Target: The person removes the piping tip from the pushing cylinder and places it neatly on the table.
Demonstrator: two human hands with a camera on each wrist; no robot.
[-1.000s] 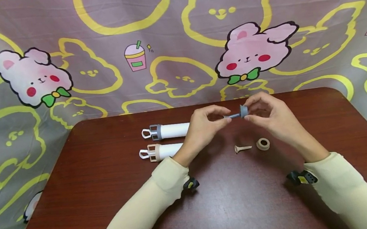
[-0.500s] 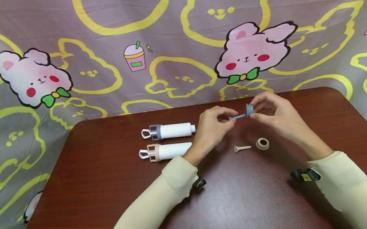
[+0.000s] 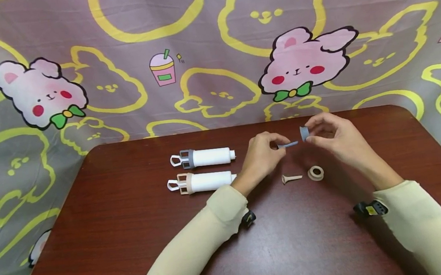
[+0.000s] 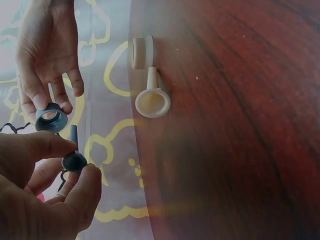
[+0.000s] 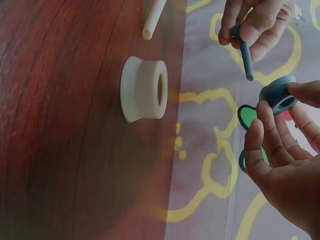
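Note:
My left hand (image 3: 261,155) pinches a small blue-grey funnel-shaped nozzle (image 3: 290,144) by its flared end, its thin stem pointing right. My right hand (image 3: 338,135) holds a blue-grey ring cap (image 3: 305,133) between thumb and fingers. The nozzle's stem tip and the ring stand a short gap apart, both above the table. In the left wrist view, the ring's round opening (image 4: 52,120) faces the camera and the nozzle's cup (image 4: 74,162) sits between thumb and fingers. From the right wrist, the stem (image 5: 245,57) points toward the ring (image 5: 276,92).
A beige nozzle (image 3: 292,178) and a beige ring cap (image 3: 312,175) lie on the brown table (image 3: 134,238) below the hands. Two white syringe-like tubes with loop handles, one grey-collared (image 3: 211,156) and one beige-collared (image 3: 209,181), lie to the left. A patterned curtain (image 3: 210,43) hangs behind.
The nozzle's stem was in the ring and is now out of it, a gap between them. Both hands have shifted slightly right, uncovering more of the white tubes.

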